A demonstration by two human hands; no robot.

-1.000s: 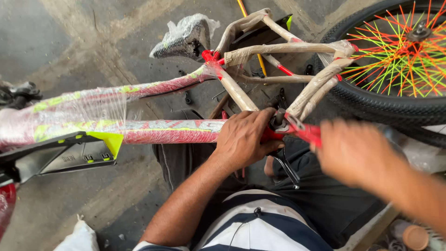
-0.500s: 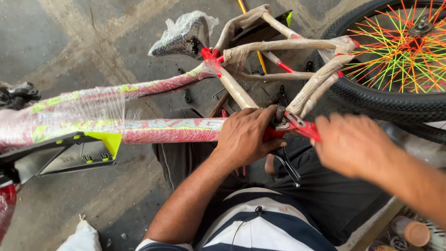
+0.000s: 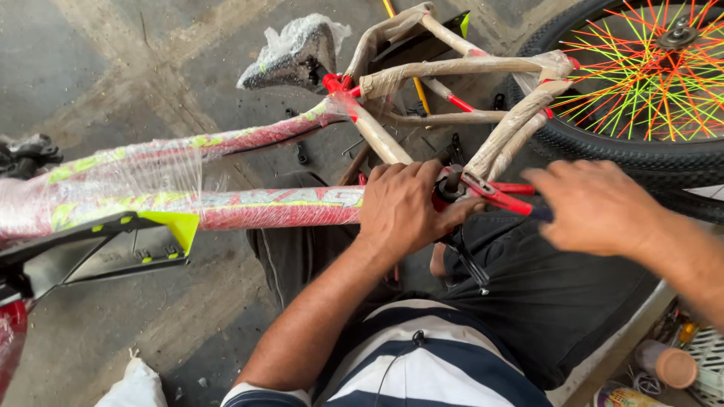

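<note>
A red bicycle frame (image 3: 226, 207), wrapped in clear plastic and brown paper, lies across my lap. My left hand (image 3: 403, 207) is clamped around the frame at the bottom bracket (image 3: 451, 185). My right hand (image 3: 596, 207), blurred, is closed on the end of a red-handled tool (image 3: 501, 197) whose head sits at the bottom bracket. A black crank arm (image 3: 467, 260) hangs down below my left hand. The plastic-wrapped saddle (image 3: 294, 53) sits at the far end of the frame.
A wheel (image 3: 648, 83) with a black tyre and neon orange and green spokes stands at the upper right. A yellow-green and black guard (image 3: 162, 230) juts out under the frame at the left. Small containers (image 3: 667, 365) sit at the lower right. Grey concrete floor (image 3: 113, 83) lies beneath.
My right hand has shifted up and slightly right along the red tool. My left hand has kept its grip on the frame.
</note>
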